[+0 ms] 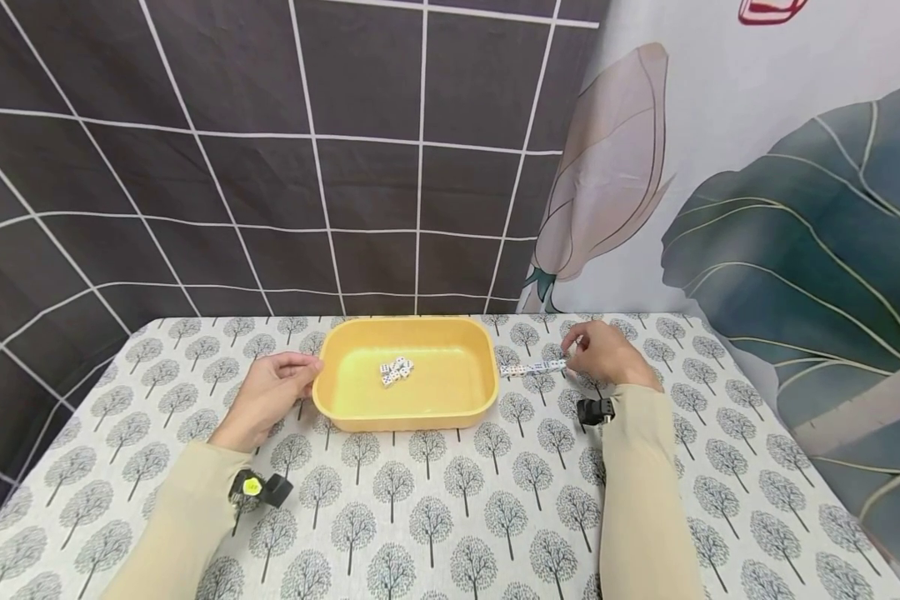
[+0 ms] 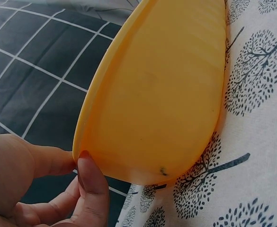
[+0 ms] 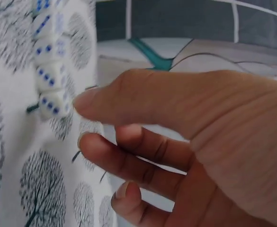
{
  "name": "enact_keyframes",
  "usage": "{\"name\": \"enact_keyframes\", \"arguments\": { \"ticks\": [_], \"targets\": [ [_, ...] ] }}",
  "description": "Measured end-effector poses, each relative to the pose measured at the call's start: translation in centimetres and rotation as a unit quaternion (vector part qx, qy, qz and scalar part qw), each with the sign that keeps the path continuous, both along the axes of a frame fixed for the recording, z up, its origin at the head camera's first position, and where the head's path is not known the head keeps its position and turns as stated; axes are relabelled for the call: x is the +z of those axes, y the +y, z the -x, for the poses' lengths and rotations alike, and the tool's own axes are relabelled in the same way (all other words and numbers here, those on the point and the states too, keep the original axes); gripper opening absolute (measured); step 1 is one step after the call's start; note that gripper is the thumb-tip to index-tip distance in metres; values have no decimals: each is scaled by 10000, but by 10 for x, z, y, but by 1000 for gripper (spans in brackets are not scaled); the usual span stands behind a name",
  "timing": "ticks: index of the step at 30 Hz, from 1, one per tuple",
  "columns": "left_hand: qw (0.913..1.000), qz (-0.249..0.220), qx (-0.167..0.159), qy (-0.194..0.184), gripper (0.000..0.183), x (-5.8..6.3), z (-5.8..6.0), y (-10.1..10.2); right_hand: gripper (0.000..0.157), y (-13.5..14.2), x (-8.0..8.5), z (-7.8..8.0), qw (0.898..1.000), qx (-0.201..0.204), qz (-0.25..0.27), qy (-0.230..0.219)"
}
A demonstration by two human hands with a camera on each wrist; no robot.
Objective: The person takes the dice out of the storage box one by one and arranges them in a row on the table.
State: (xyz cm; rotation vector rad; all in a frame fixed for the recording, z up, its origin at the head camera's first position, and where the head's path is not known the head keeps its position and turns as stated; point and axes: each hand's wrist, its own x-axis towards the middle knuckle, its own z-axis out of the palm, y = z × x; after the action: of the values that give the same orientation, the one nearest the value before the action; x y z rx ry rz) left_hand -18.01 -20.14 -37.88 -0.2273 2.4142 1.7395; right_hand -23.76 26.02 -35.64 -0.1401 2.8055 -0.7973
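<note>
A yellow plastic basin (image 1: pixel 450 385) stands on the table, with a small cluster of white dice (image 1: pixel 396 370) on its floor. My left hand (image 1: pixel 270 388) pinches the basin's left rim between thumb and finger, which the left wrist view shows close up at the corner of the basin wall (image 2: pixel 152 94). To the right of the basin, several dice form a straight row (image 1: pixel 532 367). At the row's right end is my right hand (image 1: pixel 603 352), holding nothing. In the right wrist view its thumb (image 3: pixel 93 104) lies right beside the end die (image 3: pixel 53 104), fingers loosely bent.
A white cloth with a tree print (image 1: pixel 427 483) covers the table. Behind its far edge hangs a dark curtain with white grid lines (image 1: pixel 367 192), and to the right a light curtain with large leaves (image 1: pixel 817 217). Each wrist carries a small black camera (image 1: pixel 595 411).
</note>
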Motion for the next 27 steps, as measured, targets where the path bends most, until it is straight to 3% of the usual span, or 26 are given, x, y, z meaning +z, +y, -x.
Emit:
{"name": "enact_keyframes", "arguments": {
  "ticks": [5,15,22,27],
  "targets": [
    [10000,7,5,-3,39,-1,1,-1,25,-10,5,-1,9986,288,74,427],
    [10000,54,21,64,38,3,-1,0,27,-31,11,3,9938,653,477,768],
    [10000,78,48,28,38,4,-1,0,29,-51,14,4,9913,825,772,670],
    [10000,40,83,-30,39,1,0,1,25,-65,17,2,9881,1005,795,848]
  ]
}}
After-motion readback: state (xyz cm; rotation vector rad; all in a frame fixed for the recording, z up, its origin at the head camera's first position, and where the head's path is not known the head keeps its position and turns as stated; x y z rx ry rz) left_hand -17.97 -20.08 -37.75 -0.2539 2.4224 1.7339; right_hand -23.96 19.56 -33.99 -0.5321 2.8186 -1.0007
